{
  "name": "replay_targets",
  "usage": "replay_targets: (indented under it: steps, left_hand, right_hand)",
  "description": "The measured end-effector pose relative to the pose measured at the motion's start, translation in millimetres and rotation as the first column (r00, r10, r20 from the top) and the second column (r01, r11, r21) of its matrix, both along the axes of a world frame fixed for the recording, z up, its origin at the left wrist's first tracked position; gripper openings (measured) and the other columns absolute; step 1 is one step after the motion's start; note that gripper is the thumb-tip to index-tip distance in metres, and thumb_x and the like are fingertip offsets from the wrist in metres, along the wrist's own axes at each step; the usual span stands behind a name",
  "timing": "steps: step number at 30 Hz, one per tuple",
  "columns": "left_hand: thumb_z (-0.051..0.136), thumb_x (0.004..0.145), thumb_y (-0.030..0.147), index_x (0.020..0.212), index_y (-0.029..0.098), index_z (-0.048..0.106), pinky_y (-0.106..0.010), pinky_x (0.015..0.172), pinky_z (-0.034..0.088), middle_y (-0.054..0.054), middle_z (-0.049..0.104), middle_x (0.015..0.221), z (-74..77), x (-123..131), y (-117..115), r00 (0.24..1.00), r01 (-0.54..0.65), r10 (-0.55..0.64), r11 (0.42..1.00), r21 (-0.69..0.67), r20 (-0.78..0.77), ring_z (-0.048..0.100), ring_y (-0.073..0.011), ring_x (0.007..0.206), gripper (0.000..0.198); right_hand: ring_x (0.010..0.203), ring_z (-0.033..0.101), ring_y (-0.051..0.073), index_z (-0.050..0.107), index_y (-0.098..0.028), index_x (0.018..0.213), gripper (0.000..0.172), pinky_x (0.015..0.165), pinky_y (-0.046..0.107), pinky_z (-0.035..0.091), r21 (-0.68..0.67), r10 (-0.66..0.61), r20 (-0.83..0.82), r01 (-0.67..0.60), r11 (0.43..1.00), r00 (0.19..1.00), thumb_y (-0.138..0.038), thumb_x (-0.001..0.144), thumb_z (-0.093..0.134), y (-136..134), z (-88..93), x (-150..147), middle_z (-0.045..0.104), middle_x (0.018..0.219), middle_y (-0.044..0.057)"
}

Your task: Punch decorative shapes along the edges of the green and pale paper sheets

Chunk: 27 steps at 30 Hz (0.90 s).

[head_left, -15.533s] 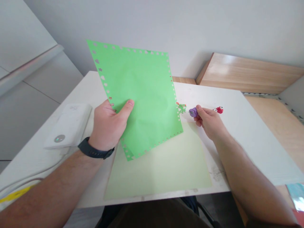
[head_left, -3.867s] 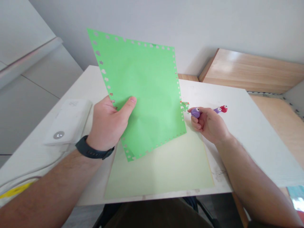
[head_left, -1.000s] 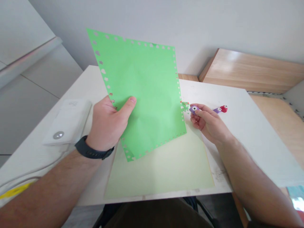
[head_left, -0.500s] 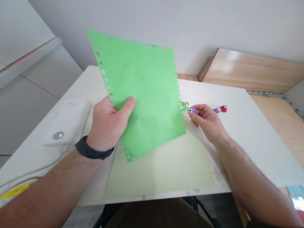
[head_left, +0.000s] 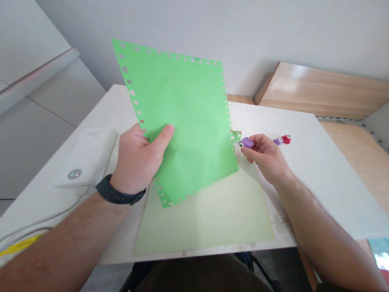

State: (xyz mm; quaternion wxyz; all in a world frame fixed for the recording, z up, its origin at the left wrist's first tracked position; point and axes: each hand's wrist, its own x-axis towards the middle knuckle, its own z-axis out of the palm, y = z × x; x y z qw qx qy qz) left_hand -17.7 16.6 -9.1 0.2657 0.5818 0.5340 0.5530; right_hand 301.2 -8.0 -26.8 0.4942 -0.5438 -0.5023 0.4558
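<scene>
"From the head view, how were things placed?"

"My left hand (head_left: pixel 140 159) pinched a bright green, rectangular paper sheet (head_left: pixel 191 109) near its left edge, thumb flat on the front; I couldn't tell how the fingers lay behind. Cut-outs lined all four edges. My right hand (head_left: pixel 267 154) pinched a small, rounded purple plastic punch (head_left: pixel 246 142) between thumb and fingers, just beside the sheet's right edge, with a gap between them."

"What worried you?"

"The grip. I held the sheet from one side only, so its right edge hung free and, I judged, could have bent away under any push."

"And the holes?"

"They sat close together along that edge. A punch set slightly off could have run into a neighbouring hole and torn the thin strip between. Its slot wasn't clear to me, so a wrong angle seemed easy."

"Anything nearby to upset?"

"A loose heap of tiny green and orange-red paper bits (head_left: pixel 236 137) lay by the sheet's right edge; a careless knuckle could have scattered it. Farther right of the sheet lay a glossy red plastic piece with bulging eyes (head_left: pixel 286 140). A backward jerk of my hand could have knocked that."
</scene>
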Motion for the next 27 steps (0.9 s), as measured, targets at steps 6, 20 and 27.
replay_targets:
  steps: [6, 20, 27]
  left_hand:
    - [0.081, 0.091, 0.036, 0.113, 0.021, 0.081, -0.047, 0.113, 0.056, -0.005, 0.081, 0.119, 1.2, -0.7, -0.9, 1.0, 0.007, -0.007, 1.0, 0.007, -0.018, 0.075, -0.0261, 0.115, 0.027]
    - [0.081, 0.09, 0.037, 0.116, 0.022, 0.081, -0.048, 0.115, 0.055, -0.006, 0.08, 0.123, 1.4, 0.4, -1.3, 1.0, 0.014, -0.013, 1.0, -0.028, 0.022, 0.075, -0.0273, 0.116, 0.03]
    - [0.08, 0.09, 0.036, 0.115, 0.021, 0.081, -0.047, 0.114, 0.055, -0.006, 0.08, 0.122, 2.8, 1.0, -1.3, 1.0, 0.016, -0.016, 1.0, -0.013, 0.008, 0.075, -0.0268, 0.116, 0.029]
  right_hand:
    - [0.065, 0.05, 0.01, 0.064, -0.022, 0.095, 0.031, 0.057, 0.027, 0.039, 0.005, 0.031, -0.033, -0.031, 1.0, 0.999, -0.027, 0.078, 0.09, -1.1, 0.4, -0.1, 0.062, 0.08, -0.003]
    - [0.067, 0.055, 0.011, 0.069, -0.021, 0.098, 0.031, 0.06, 0.028, 0.045, 0.011, 0.163, -0.034, -0.163, 0.987, 0.986, -0.029, 0.078, 0.092, -4.6, 5.3, 0.1, 0.067, 0.084, -0.001]
    - [0.071, 0.058, 0.014, 0.07, -0.021, 0.1, 0.037, 0.06, 0.029, 0.051, -0.028, 0.152, -0.031, -0.153, 0.988, 0.988, -0.035, 0.075, 0.094, -1.6, 1.3, 0.5, 0.067, 0.084, 0.0]
